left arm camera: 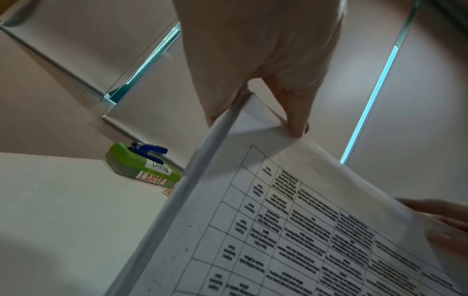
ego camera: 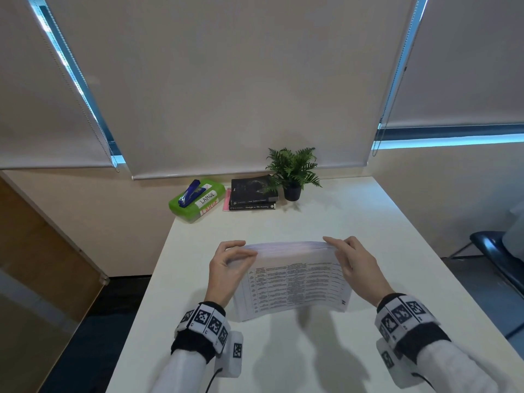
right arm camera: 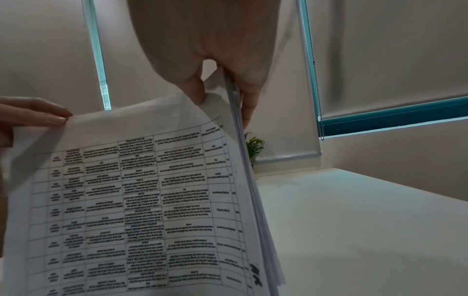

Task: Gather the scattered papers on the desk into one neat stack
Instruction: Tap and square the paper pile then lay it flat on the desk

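The white bench (ego camera: 354, 222) carries nothing of the task; the paper stack (ego camera: 292, 282) stands on edge above it, light, floppy, bowing, sheets apt to slide. The left hand (ego camera: 226, 268) and right hand (ego camera: 357, 265) pinch its top corners; side edges look the firmer hold.

So the papers (ego camera: 292, 279) sit mid-desk (ego camera: 397, 251), held up off it, left hand (ego camera: 226, 268) on their 9 o'clock edge, right hand (ego camera: 360, 268) on the 3 o'clock edge. Far edge of the desk: box (ego camera: 195, 207) at 11 o'clock with a stapler (ego camera: 191, 193) on top, books (ego camera: 252, 192) stacked at 12, plant (ego camera: 293, 173) just right of them. Chair (ego camera: 499, 256) off the desk at 3 o'clock.
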`<state>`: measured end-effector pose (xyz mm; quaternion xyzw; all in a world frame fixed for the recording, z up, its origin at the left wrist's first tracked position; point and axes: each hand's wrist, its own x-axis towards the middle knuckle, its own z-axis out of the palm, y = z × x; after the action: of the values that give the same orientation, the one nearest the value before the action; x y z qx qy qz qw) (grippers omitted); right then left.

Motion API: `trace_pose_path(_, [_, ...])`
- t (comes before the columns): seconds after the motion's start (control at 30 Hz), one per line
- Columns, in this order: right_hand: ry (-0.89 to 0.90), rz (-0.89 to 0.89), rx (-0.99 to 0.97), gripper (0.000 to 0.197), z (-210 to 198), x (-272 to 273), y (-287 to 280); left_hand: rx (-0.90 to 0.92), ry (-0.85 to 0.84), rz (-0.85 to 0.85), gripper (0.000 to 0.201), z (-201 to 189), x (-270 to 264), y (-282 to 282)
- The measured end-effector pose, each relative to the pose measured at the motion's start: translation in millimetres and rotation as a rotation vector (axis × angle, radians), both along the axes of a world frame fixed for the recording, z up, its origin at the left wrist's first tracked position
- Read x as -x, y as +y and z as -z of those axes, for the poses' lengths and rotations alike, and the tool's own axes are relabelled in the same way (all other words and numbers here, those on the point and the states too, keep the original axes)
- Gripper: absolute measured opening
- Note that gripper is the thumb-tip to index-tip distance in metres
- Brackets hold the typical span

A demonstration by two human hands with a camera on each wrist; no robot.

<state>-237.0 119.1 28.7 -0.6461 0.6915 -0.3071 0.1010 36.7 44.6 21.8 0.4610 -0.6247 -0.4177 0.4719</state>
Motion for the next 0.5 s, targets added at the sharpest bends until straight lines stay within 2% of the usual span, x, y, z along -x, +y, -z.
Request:
trace_pose_path(0.17, [0.029,-0.032,0.031,0.043,1.3,-2.5,3.6,0.009,-0.019,-0.009,0.008,0.3,0.3,-2.1])
trace_pose_path(0.37, [0.000,-0.028,-0.013,0.043,0.8,-3.9,2.7,-0.069,0.070,-0.097,0.005,9.4,2.4,-4.4])
trace_pose_path(0.47, [-0.036,-0.007,-0.022,0.040,2.7,-5.4,-2.1,-0.042,0.062,-0.164,0.007,7.3,10.2,-1.8])
trace_pose_path(0.5, [-0.075,0.010,-0.032,0.037,3.2,-5.0,-3.3,-0.035,0.043,-0.157,0.013,6.4,11.1,-0.6])
